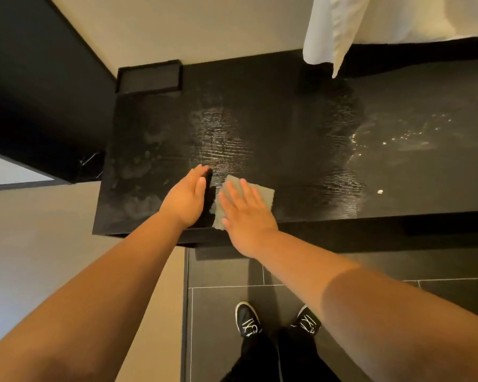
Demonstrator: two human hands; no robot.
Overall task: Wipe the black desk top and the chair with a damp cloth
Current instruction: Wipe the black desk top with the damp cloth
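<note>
I judge I'm wiping the black wood-grain desk top (287, 133). My right hand (246, 213) presses flat, fingers spread, on the grey square cloth (260, 195) at the near edge. My left hand (186, 195) rests beside it, fingers straight, holding nothing. The pale smudges (138, 172) to the left probably need firm passes next.

Glossy black wood-grain desk top (287, 139) (wet sheen, dusty left) under matt grey cloth (260, 195).

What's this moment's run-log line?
phase: wiping black desk top | right hand: flat on grey cloth | left hand: open, beside cloth | chair: not in view
</note>
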